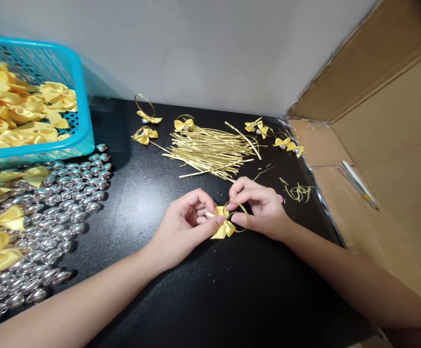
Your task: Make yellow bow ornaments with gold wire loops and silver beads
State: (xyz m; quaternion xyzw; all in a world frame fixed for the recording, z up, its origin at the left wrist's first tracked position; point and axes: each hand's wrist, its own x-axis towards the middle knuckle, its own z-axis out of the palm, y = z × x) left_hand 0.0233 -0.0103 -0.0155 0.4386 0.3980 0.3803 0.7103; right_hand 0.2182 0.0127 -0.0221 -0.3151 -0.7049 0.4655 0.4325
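Low over the black table, my left hand (192,220) pinches a yellow ribbon bow (225,228) between thumb and fingers. A thin gold cord (245,212) curves in a loop from the bow's middle. My right hand (259,208) has its thumb and index finger closed on the cord close to the bow. Whether a silver bead sits at the bow's centre is hard to make out behind the fingertips. Just beyond both hands lies a pile of cut gold cords (210,152).
A blue basket (83,96) of yellow bows stands at the left. Silver beads (65,193) spread below it, with loose bows (0,253) on top. Looped bows with beads (145,135) lie along the back. Cord scraps (299,192) and a craft knife (358,183) are at right.
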